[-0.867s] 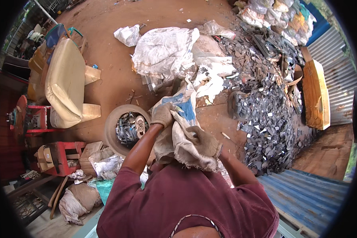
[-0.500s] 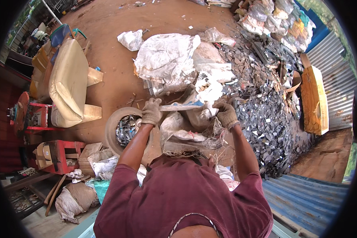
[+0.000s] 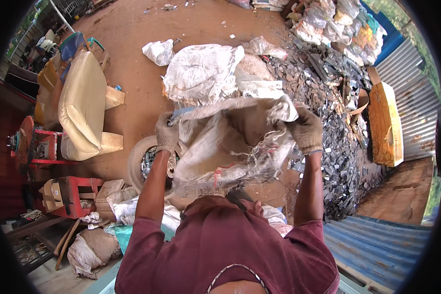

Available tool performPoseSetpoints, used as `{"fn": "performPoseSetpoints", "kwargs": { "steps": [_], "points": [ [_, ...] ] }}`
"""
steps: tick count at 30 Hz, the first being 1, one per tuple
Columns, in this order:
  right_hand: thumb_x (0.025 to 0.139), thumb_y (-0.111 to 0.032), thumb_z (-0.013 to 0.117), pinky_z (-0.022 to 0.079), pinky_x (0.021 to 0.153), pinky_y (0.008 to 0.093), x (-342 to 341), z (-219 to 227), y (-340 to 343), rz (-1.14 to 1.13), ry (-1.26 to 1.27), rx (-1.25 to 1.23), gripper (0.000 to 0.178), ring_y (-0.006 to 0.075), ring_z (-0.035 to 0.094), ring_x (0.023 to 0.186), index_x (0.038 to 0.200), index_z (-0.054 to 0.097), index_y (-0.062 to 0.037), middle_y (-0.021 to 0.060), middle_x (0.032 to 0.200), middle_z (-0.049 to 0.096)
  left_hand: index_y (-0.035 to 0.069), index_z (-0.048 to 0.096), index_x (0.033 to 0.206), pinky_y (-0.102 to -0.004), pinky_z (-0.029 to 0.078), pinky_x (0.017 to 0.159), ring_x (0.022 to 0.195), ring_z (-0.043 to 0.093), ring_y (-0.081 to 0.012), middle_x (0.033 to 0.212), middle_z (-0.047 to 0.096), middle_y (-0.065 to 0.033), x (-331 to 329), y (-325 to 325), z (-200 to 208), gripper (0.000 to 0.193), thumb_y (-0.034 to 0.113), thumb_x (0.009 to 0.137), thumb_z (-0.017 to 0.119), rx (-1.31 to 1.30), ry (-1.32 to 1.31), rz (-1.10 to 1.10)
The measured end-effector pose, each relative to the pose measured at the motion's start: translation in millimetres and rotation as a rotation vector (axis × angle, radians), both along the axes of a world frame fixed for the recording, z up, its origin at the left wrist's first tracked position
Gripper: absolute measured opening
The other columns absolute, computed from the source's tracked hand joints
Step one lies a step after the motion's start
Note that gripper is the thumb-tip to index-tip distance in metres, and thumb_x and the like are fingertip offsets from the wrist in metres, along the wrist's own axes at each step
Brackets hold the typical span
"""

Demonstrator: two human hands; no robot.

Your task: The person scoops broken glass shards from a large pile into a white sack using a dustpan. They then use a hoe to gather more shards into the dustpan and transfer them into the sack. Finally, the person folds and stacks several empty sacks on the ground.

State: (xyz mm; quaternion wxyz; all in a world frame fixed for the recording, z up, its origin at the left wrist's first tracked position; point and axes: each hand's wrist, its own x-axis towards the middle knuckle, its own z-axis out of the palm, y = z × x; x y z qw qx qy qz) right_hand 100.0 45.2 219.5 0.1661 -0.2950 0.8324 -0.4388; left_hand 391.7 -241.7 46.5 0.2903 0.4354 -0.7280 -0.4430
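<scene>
A worn, whitish woven sack hangs spread between my two gloved hands, its mouth gaping toward me. My left hand, in a grey-brown knit work glove, is closed on the sack's left rim. On the other side my right hand, gloved alike, grips the bunched right edge. Frayed threads hang from the sack's near right side. Inside, the sack looks brown and dirty; its bottom is hidden. Behind my left forearm stands a round tub with dark and shiny scraps, partly covered by the arm and sack.
Beyond the sack lies a folded white sack pile. A heap of dark plastic shards spreads at right, beside a yellow foam block and corrugated sheets. At left are a cream armchair and a red stand.
My hands have moved apart and the right one has come up. The sack, narrower and sagging before, is now stretched wider and raised, covering more of the tub.
</scene>
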Motion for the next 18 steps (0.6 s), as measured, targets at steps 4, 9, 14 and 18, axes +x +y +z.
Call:
{"fn": "performPoseSetpoints", "kwargs": {
  "steps": [4, 9, 14, 18],
  "points": [
    [0.098, -0.022, 0.055, 0.057, 0.087, 0.0405, 7, -93, -11, 0.494, 0.507, 0.819, 0.024, 0.029, 0.072, 0.1, 0.107, 0.075, -0.0122, 0.0148, 0.113, 0.073, 0.003, 0.068, 0.112, -0.0418, 0.056, 0.088, 0.098, 0.071, -0.0325, 0.106, 0.072, -0.0219, -2, -9, 15, 0.027, 0.017, 0.09, 0.066, -0.199, -0.517, -0.377],
    [0.082, -0.031, 0.069, 0.057, 0.084, 0.0421, 6, -89, 6, 0.091, 0.223, 0.703, 0.025, 0.0327, 0.073, 0.093, 0.104, 0.078, -0.0219, 0.0138, 0.1, 0.074, 0.004, 0.064, 0.106, -0.051, 0.056, 0.084, 0.097, 0.069, -0.0423, 0.098, 0.07, -0.0271, 42, -41, 65, 0.022, 0.014, 0.087, 0.058, -0.365, -1.05, -0.518],
    [0.085, -0.035, 0.066, 0.057, 0.083, 0.0441, 8, -22, 1, -0.012, 0.257, 0.635, 0.028, 0.0328, 0.073, 0.092, 0.104, 0.078, -0.0186, 0.0155, 0.099, 0.074, 0.004, 0.064, 0.104, -0.0534, 0.054, 0.078, 0.09, 0.068, -0.0412, 0.091, 0.068, -0.0251, 24, -16, 92, 0.021, 0.019, 0.091, 0.056, -0.358, -0.611, -0.039],
    [0.085, -0.03, 0.058, 0.055, 0.092, 0.0478, 4, -98, 24, 0.202, 0.257, 0.921, 0.036, 0.04, 0.07, 0.103, 0.105, 0.075, -0.0054, 0.0241, 0.109, 0.071, 0.008, 0.066, 0.124, -0.0516, 0.052, 0.098, 0.115, 0.065, -0.0406, 0.123, 0.066, -0.026, 92, 28, -71, 0.038, 0.027, 0.098, 0.047, -0.103, -1.17, -0.478]
  ]
}}
